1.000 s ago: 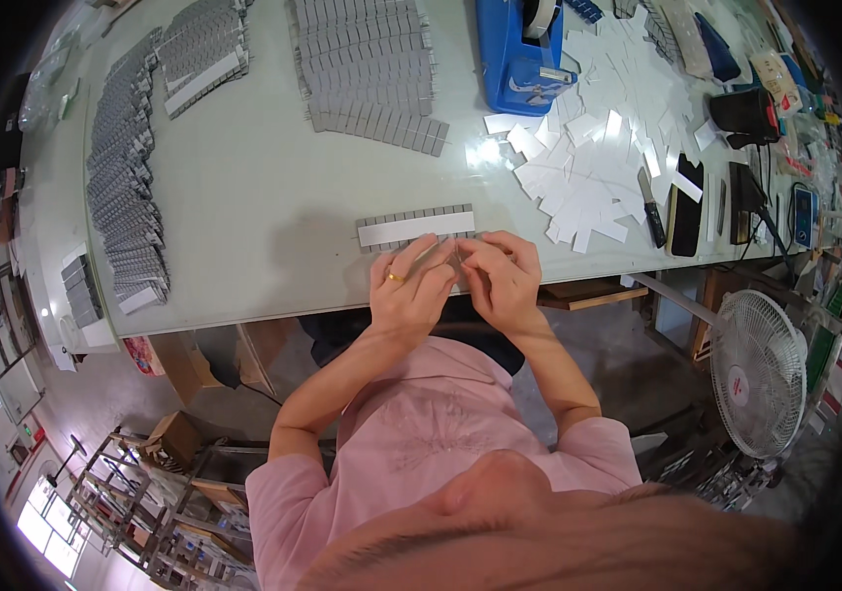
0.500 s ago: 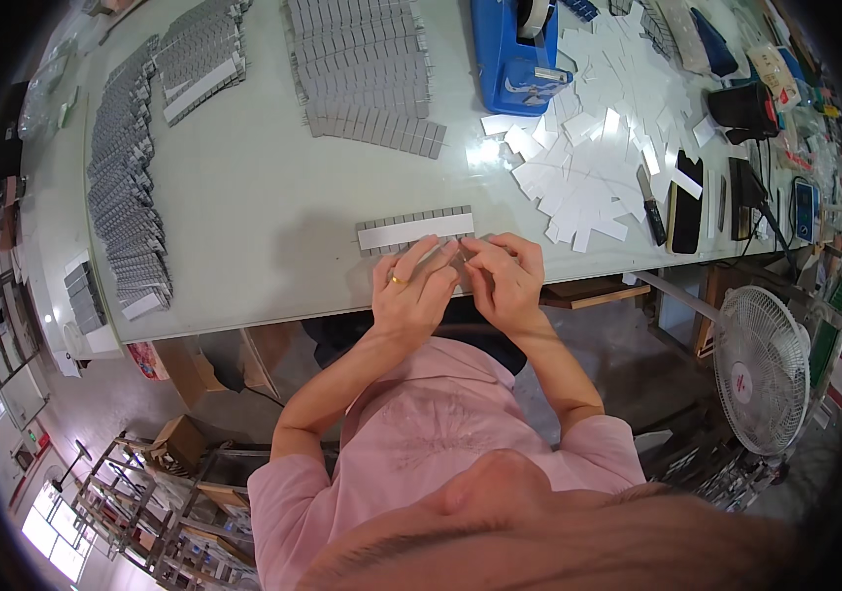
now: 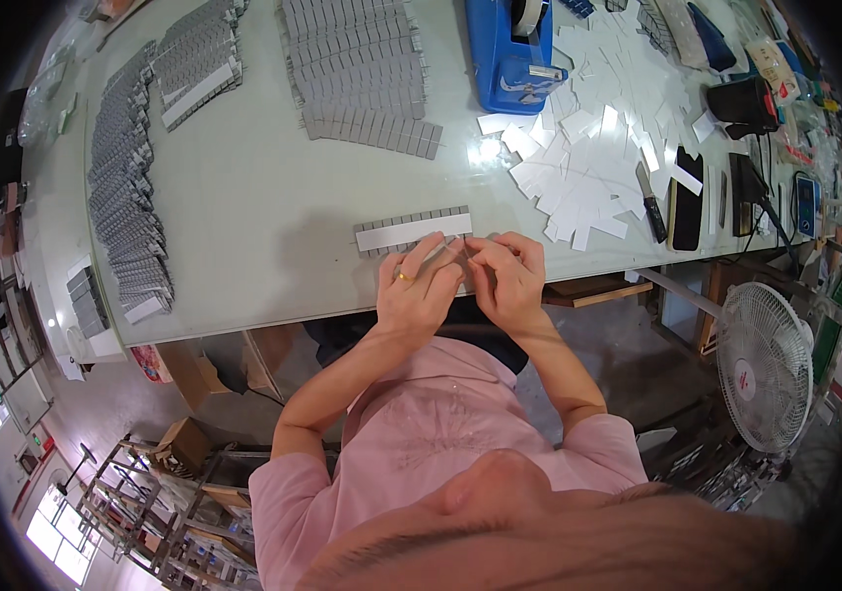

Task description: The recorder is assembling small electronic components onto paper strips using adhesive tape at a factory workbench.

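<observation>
A short grey segmented strip [image 3: 425,213] with a white band [image 3: 391,236] along its top lies near the table's front edge. A thin wire-like end sticks out at its left. My left hand [image 3: 415,295], with a ring on one finger, holds the strip down near its right part, fingertips on its near edge. At the strip's right end my right hand [image 3: 509,281] is closed in a pinch, its fingertips close to those of my left. Whatever lies between the right fingertips is too small to make out.
Grey strips lie in rows at the far middle [image 3: 357,69] and far left [image 3: 125,187]. A blue tape dispenser [image 3: 514,74] stands beyond the strip. To the right are scattered white paper pieces [image 3: 569,177], a knife [image 3: 651,207] and a phone [image 3: 685,212]. A fan [image 3: 766,369] stands right.
My left hand's fingers have shifted slightly to the right along the strip. My right hand stays pinched at the right end, and the strip lies almost where it was.
</observation>
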Motion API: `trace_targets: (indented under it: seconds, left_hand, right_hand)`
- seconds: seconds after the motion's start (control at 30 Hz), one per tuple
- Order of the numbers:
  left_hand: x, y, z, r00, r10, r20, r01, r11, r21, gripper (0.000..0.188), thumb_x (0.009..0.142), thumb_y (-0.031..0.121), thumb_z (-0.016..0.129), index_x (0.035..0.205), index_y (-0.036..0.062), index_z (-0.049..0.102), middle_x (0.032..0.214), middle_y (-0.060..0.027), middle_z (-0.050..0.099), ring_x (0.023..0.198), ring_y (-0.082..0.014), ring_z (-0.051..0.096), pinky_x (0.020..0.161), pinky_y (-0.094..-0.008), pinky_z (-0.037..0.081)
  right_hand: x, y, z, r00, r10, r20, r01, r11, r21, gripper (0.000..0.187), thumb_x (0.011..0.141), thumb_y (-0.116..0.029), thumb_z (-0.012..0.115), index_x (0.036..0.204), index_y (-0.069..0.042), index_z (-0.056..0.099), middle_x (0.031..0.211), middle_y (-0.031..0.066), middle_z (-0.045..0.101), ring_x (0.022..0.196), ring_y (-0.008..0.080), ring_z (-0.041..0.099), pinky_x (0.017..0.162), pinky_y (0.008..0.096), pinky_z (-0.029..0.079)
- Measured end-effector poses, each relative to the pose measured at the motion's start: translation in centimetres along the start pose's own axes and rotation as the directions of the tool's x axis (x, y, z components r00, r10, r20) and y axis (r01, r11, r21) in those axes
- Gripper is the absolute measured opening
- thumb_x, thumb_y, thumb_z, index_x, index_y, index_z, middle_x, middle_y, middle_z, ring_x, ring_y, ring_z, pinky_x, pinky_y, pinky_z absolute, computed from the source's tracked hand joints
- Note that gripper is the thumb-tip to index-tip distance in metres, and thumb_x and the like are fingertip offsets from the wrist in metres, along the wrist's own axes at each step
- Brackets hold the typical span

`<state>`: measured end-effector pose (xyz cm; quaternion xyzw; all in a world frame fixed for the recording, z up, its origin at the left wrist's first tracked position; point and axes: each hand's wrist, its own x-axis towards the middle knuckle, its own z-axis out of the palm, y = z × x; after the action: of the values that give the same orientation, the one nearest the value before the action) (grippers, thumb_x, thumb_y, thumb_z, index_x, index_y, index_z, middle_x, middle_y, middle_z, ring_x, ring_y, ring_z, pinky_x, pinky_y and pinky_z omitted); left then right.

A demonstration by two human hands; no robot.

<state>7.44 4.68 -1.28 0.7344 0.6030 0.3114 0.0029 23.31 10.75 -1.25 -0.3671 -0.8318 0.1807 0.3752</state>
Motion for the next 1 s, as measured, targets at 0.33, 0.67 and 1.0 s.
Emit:
trace_targets:
  seconds: [0.33, 0.67, 1.0]
  left_hand:
    - [-0.1, 0.0, -0.3, 1.000, -0.004, 0.002, 0.004, 1.000, -0.011, 0.016, 0.081, 0.014, 0.072, 0.091, 0.0164, 0.059, 0.121, 0.0010, 0.069, 0.123, -0.0188, 0.056, 0.091, -0.0382, 0.039]
    - [-1.0, -0.2, -1.6, 0.998, -0.060, 0.013, 0.060, 0.998, -0.015, 0.011, 0.087, 0.012, 0.070, 0.092, 0.0116, 0.060, 0.119, -0.0035, 0.072, 0.124, -0.0230, 0.057, 0.094, -0.0397, 0.035]
    - [-1.4, -0.5, -1.2, 0.998, -0.062, 0.012, 0.061, 0.998, 0.019, 0.014, 0.084, 0.015, 0.072, 0.093, 0.0154, 0.061, 0.121, 0.0008, 0.069, 0.125, -0.0186, 0.055, 0.093, -0.0379, 0.038]
  right_hand:
    - [0.1, -0.3, -0.1, 1.000, -0.012, 0.003, 0.012, 1.000, -0.002, 0.020, 0.079, 0.000, 0.073, 0.095, -0.008, 0.063, 0.106, 0.0024, 0.072, 0.091, 0.0266, 0.058, 0.072, 0.0349, 0.046]
    - [0.9, -1.2, 0.7, 0.998, -0.050, 0.036, 0.050, 0.999, -0.014, 0.019, 0.079, -0.009, 0.075, 0.093, -0.011, 0.063, 0.102, -0.0001, 0.072, 0.088, 0.0239, 0.063, 0.074, 0.0362, 0.044]
    - [0.5, -1.1, 1.1, 0.998, -0.027, 0.052, 0.027, 1.000, -0.005, 0.017, 0.078, -0.006, 0.074, 0.090, -0.011, 0.063, 0.106, -0.0007, 0.072, 0.091, 0.0239, 0.060, 0.077, 0.0375, 0.042]
